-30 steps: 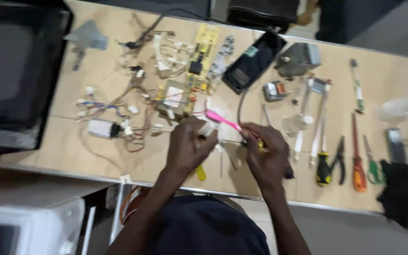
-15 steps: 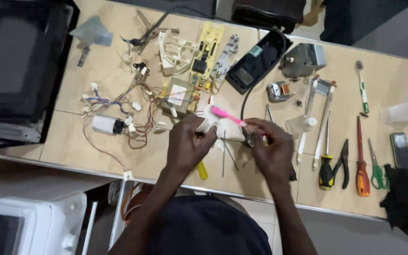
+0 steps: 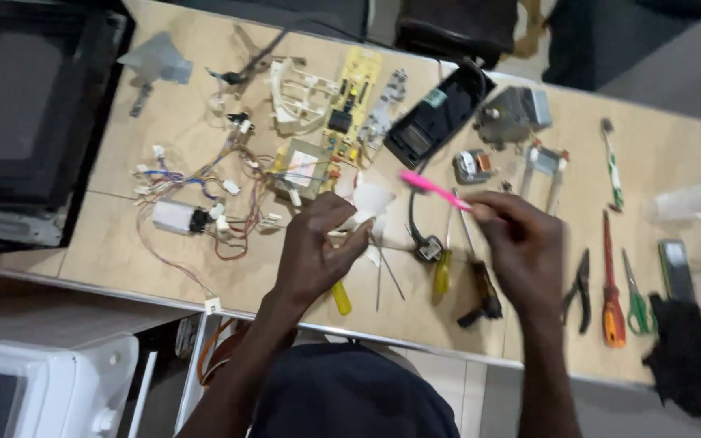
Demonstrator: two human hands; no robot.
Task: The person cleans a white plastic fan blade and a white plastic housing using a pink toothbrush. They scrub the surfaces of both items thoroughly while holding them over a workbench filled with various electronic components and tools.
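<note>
My left hand (image 3: 316,243) grips a white plastic fan part (image 3: 367,203) over the middle of the wooden table (image 3: 123,243). My right hand (image 3: 521,243) is raised to the right of it and holds a pink toothbrush (image 3: 432,189) by its handle, the head pointing left toward the fan part. A yellow-handled screwdriver (image 3: 442,272) and a black plug with its cable (image 3: 427,247) lie on the table between my hands.
A black microwave casing (image 3: 18,122) fills the left. Wiring bundles (image 3: 204,203), a transformer (image 3: 302,170), a circuit board (image 3: 350,93) and a black meter (image 3: 436,113) lie behind. Pliers (image 3: 582,288), an orange screwdriver (image 3: 610,284), green scissors (image 3: 634,296) and a phone (image 3: 675,268) sit at right.
My right hand has lifted away to the right with the pink toothbrush, uncovering the yellow-handled screwdriver and plug. My left hand stays on the white fan part.
</note>
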